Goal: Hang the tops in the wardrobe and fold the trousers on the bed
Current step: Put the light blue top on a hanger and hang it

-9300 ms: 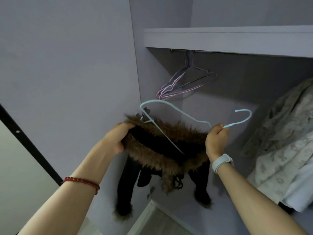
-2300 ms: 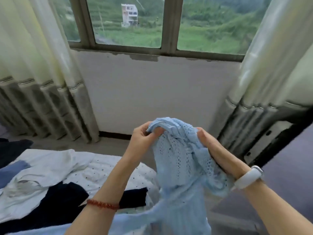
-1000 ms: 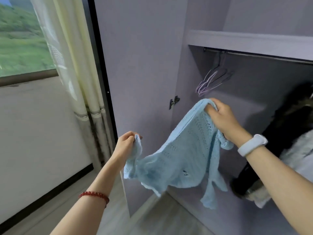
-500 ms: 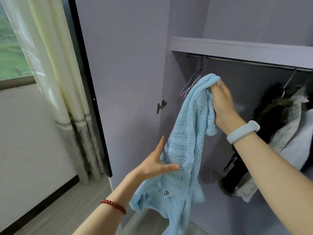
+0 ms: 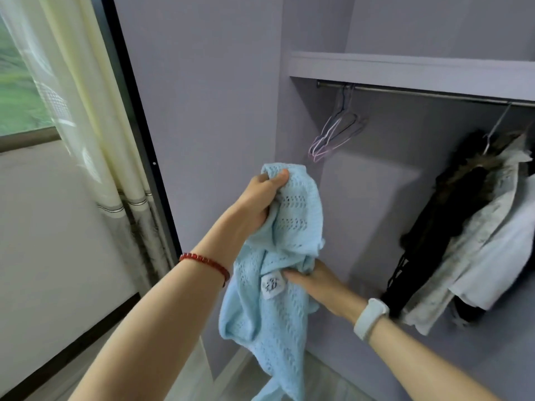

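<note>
Honestly, what worries me is losing this pale blue knit top (image 5: 292,227) while I go for a hanger. My left hand (image 5: 260,201) has its upper edge bunched in a fist, fingers curled tight round the cloth, and my right hand (image 5: 315,280) lies lower down with fingers fairly straight against the fabric by the white label (image 5: 272,285); whether the tips pinch it I cannot tell. If I let go on the right to reach the empty wire hangers (image 5: 335,134) on the rail (image 5: 419,92), the loose knit may twist, or its open holes may snag on a hook.

The top hangs crumpled in front of the open wardrobe, below the hangers and left of the dark fur-trimmed coat (image 5: 451,215) and pale garment (image 5: 492,250) already hanging. It is soft, lacy, limp, inside showing.
</note>
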`<state>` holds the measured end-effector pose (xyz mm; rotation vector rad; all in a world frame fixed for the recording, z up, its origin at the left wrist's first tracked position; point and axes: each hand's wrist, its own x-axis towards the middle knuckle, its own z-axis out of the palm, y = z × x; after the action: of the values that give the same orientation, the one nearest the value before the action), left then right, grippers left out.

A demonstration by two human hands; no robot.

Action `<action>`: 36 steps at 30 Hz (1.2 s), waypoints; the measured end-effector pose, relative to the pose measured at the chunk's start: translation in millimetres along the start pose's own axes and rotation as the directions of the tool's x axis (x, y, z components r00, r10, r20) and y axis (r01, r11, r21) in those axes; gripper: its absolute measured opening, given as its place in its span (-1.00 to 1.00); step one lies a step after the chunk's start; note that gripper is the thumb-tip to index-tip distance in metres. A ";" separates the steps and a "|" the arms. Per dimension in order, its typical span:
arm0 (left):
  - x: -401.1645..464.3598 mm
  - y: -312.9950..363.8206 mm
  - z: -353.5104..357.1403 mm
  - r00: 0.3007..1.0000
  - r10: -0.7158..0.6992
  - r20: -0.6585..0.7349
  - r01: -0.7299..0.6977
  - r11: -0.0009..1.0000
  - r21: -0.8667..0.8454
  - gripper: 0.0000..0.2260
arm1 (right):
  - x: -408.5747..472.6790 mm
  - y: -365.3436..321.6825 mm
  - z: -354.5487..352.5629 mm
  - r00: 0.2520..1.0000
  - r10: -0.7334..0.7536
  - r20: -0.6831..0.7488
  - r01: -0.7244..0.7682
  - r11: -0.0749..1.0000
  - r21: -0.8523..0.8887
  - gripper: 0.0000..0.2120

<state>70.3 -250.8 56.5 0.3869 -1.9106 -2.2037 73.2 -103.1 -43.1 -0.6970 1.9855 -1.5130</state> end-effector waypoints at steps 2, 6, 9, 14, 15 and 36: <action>9.0 -2.3 -8.7 0.998 -0.001 -0.055 0.008 0.992 0.125 -0.71 | 10.2 -6.1 -0.8 0.987 0.009 -0.159 0.008 0.994 0.105 -0.87; 0.1 -43.1 -44.1 0.986 0.052 -0.159 0.012 0.926 0.378 -0.43 | 31.0 -12.6 -19.2 0.922 0.224 -0.315 -0.055 0.884 0.465 -0.89; -26.6 -91.1 -56.9 0.973 0.025 -0.230 0.086 0.885 0.458 -0.45 | 43.8 -16.0 -33.2 0.852 0.392 -0.346 -0.060 0.731 0.679 -0.80; -56.7 -133.0 -57.1 0.878 -0.443 -0.183 0.479 0.826 0.299 -0.41 | 41.6 -14.1 -47.3 0.830 0.466 -0.307 0.064 0.467 0.882 -0.83; -57.3 -136.3 -55.9 0.831 -0.547 -0.101 0.555 0.805 0.210 -0.31 | 41.0 -12.0 -46.5 0.833 0.468 -0.295 0.065 0.447 0.892 -0.74; 2.4 -68.2 -14.5 0.927 0.171 0.333 -0.348 0.724 0.596 -0.89 | 17.1 15.9 -77.6 0.948 0.123 -0.295 -0.158 0.982 -0.100 -0.62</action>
<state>74.2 -255.2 -13.0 -0.0979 -2.6547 -1.4026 6.0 -57.7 -43.2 -0.3870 2.3073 -1.4845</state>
